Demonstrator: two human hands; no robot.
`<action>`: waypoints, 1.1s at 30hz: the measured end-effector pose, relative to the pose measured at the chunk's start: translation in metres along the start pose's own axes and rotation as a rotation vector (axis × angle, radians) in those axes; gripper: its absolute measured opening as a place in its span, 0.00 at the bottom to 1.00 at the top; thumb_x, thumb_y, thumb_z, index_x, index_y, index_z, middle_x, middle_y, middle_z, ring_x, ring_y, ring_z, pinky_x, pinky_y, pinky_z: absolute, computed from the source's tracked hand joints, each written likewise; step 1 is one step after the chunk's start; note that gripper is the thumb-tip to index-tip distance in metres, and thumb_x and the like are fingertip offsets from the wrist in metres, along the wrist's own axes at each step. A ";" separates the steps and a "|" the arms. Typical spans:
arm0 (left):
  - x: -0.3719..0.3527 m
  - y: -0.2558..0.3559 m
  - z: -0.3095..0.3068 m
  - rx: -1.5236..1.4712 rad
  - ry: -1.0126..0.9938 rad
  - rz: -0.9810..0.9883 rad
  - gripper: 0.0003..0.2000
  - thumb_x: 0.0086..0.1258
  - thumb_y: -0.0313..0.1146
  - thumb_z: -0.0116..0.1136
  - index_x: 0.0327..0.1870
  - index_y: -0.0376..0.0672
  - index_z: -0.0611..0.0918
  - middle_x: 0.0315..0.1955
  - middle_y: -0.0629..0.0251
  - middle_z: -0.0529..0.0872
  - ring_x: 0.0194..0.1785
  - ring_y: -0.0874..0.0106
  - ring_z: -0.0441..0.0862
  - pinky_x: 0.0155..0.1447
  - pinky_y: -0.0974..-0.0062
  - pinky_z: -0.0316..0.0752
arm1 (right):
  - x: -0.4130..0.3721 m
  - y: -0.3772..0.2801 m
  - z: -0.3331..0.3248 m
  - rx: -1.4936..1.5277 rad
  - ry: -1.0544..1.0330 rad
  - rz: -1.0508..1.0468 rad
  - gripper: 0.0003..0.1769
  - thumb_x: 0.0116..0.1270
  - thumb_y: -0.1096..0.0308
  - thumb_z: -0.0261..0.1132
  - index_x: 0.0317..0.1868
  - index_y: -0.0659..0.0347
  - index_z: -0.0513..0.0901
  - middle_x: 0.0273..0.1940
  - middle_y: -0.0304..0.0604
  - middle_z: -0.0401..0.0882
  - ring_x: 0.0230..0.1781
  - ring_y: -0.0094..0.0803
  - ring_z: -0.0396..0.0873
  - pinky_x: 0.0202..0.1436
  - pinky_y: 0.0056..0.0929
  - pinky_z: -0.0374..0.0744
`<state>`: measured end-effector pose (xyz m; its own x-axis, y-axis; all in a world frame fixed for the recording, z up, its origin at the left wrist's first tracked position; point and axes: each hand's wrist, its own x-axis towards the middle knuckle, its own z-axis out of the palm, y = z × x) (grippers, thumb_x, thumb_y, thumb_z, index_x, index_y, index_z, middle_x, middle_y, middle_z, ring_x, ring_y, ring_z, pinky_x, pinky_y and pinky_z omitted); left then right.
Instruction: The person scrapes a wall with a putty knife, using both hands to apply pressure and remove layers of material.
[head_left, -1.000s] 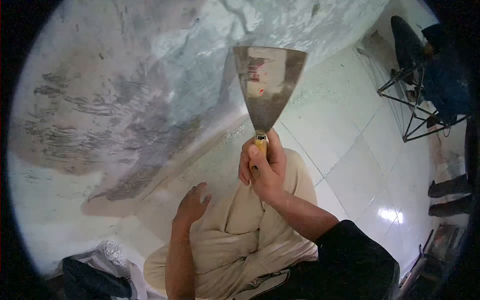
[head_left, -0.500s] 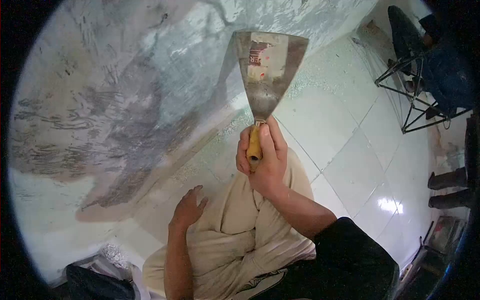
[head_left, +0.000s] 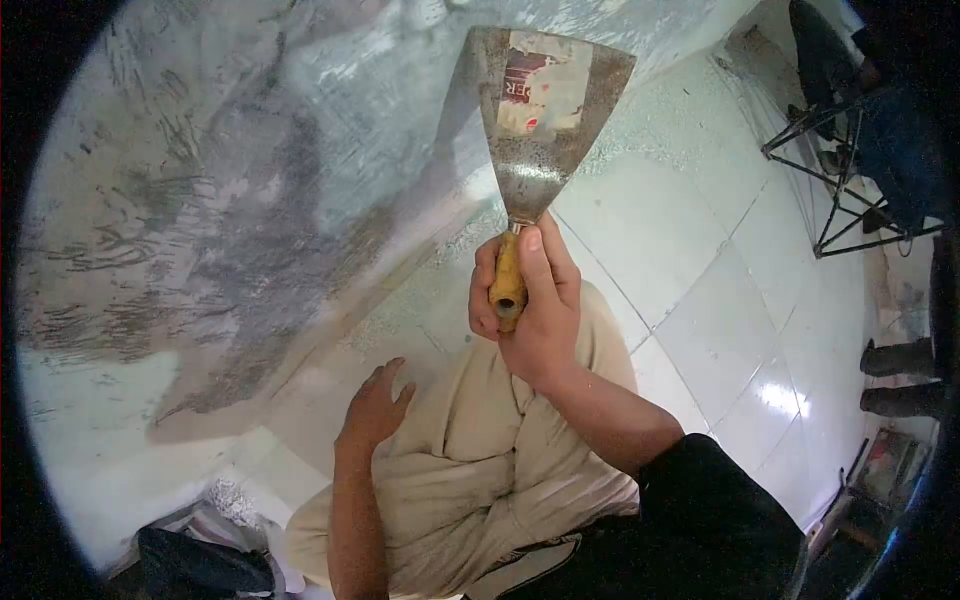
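Note:
A wide putty knife (head_left: 545, 140) points upward in the middle of the view, its metal blade bearing a torn label. My right hand (head_left: 535, 310) is closed around its yellow handle, thumb along the side. The blade overlaps the lower part of the wall (head_left: 370, 140), which shows grey patches and dark scratch marks. Lower left, my left hand (head_left: 378, 405) is empty with fingers apart, beside my knee in beige trousers (head_left: 480, 430).
White floor tiles (head_left: 690, 300) with pale scrapings run along the wall's foot. At the upper right is a folding stool (head_left: 835, 190) with a person on it. A dark cloth (head_left: 200, 562) lies at the lower left. Another person's legs (head_left: 900, 380) show at the right edge.
The putty knife in my right hand has risen a little, its blade now higher in view. My left hand sits slightly higher, fingers still apart.

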<state>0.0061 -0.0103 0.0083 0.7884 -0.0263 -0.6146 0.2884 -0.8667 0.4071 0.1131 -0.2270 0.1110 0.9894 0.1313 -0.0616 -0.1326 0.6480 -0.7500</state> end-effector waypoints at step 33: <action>0.013 -0.013 0.014 -0.185 0.150 0.055 0.31 0.70 0.41 0.50 0.70 0.40 0.55 0.59 0.43 0.72 0.59 0.50 0.73 0.63 0.57 0.68 | -0.026 0.063 0.007 -0.377 -0.100 0.807 0.05 0.68 0.66 0.45 0.43 0.53 0.62 0.25 0.38 0.64 0.12 0.28 0.63 0.06 0.26 0.67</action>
<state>0.0049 -0.0063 -0.0138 0.8735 0.0149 -0.4865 0.3261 -0.7599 0.5623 0.0789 -0.1844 0.0704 0.5914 0.5162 -0.6195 -0.7403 0.0428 -0.6710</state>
